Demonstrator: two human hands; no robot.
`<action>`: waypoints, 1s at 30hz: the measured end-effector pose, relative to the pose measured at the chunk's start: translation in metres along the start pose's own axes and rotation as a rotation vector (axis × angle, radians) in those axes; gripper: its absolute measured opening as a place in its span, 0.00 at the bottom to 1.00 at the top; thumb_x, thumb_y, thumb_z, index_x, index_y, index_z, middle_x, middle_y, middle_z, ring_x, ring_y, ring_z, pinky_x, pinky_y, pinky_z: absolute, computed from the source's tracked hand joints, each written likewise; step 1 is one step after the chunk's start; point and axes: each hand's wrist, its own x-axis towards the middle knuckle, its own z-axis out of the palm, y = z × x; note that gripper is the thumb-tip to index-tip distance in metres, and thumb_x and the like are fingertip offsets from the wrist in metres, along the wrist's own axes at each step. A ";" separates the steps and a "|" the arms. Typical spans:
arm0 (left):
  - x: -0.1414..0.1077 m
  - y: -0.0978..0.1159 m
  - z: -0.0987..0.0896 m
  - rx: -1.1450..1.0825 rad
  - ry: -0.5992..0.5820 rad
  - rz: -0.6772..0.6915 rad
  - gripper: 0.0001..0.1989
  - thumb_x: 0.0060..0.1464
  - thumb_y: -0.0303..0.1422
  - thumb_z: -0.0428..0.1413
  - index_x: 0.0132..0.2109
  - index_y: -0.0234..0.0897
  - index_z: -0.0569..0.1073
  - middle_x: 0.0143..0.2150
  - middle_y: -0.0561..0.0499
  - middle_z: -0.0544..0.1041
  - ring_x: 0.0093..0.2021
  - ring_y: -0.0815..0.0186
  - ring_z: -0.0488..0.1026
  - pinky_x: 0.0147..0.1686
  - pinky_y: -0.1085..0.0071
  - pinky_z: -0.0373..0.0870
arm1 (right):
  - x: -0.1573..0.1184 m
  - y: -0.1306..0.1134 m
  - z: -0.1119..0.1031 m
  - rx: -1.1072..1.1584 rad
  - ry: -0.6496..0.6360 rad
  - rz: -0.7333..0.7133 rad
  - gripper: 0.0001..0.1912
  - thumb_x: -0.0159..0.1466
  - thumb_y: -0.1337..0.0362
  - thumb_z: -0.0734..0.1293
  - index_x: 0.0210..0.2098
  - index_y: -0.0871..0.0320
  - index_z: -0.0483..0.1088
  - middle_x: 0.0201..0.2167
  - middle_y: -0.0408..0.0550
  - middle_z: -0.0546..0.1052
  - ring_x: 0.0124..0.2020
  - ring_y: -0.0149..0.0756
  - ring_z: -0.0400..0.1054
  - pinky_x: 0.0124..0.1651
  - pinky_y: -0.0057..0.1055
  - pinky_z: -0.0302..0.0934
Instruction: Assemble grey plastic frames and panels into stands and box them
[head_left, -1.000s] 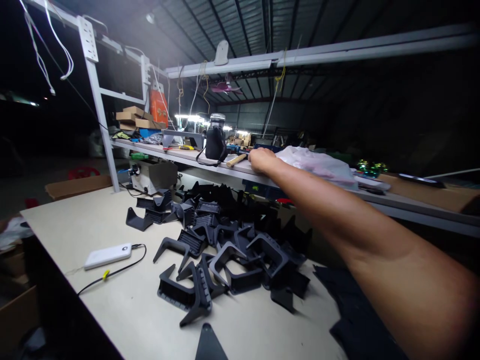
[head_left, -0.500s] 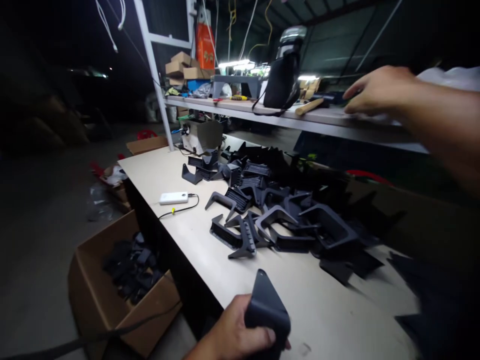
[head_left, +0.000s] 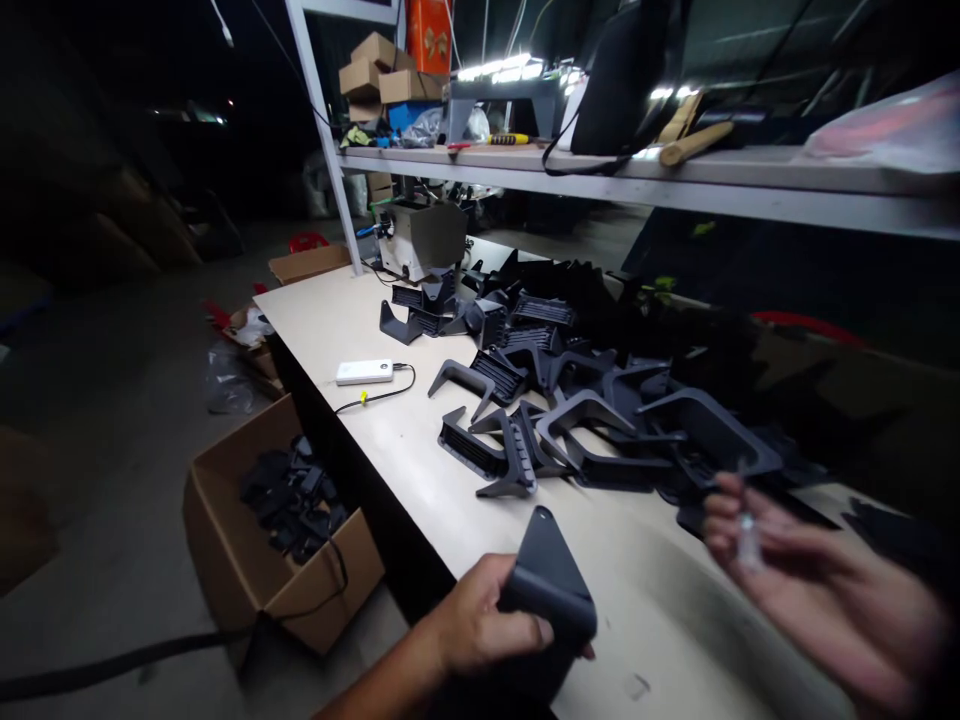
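Observation:
My left hand point(head_left: 480, 622) grips a dark grey plastic bracket point(head_left: 553, 580) by its side, near the front of the bench. The bracket's pointed flange with a small hole at its tip faces up. At the right, my right hand point(head_left: 799, 560) is blurred, its fingers closed round a small clear tube with a thin tip point(head_left: 748, 543); its exact kind is too smeared to tell. Beyond both hands lies a heap of similar dark brackets point(head_left: 592, 415), some ribbed, some U-shaped, tangled together on the pale bench top point(head_left: 375, 440).
A white power bank point(head_left: 364, 372) with a black cable lies on the left of the bench. Below stands a cardboard box point(head_left: 225, 540) with dark parts inside. A raised shelf point(head_left: 600, 180) crosses the back, bearing a wooden-handled tool point(head_left: 696, 145) and a plastic bag point(head_left: 892, 130).
My right hand has come down from the shelf to above the bench, now with the small clear tube in it. My left hand still holds the bracket. The view has tilted down.

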 end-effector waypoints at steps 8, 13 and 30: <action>0.006 0.002 0.008 0.344 -0.040 0.039 0.16 0.55 0.38 0.65 0.46 0.30 0.82 0.35 0.48 0.77 0.32 0.69 0.68 0.33 0.75 0.66 | -0.065 0.089 -0.009 -0.067 -0.121 0.304 0.27 0.58 0.54 0.78 0.53 0.54 0.72 0.23 0.35 0.60 0.18 0.24 0.50 0.16 0.20 0.52; 0.003 0.009 0.015 0.597 -0.022 0.048 0.13 0.56 0.39 0.67 0.40 0.32 0.80 0.32 0.53 0.73 0.31 0.70 0.66 0.32 0.76 0.64 | -0.094 0.072 -0.006 -0.386 -0.251 0.114 0.27 0.69 0.41 0.67 0.55 0.55 0.71 0.22 0.35 0.57 0.19 0.24 0.43 0.20 0.22 0.40; 0.015 0.017 0.034 1.043 -0.217 0.358 0.04 0.59 0.30 0.64 0.41 0.36 0.78 0.34 0.53 0.77 0.33 0.69 0.71 0.34 0.74 0.68 | -0.137 0.036 -0.011 -1.122 -0.514 -0.425 0.11 0.74 0.64 0.63 0.45 0.52 0.78 0.29 0.42 0.81 0.25 0.32 0.72 0.28 0.27 0.61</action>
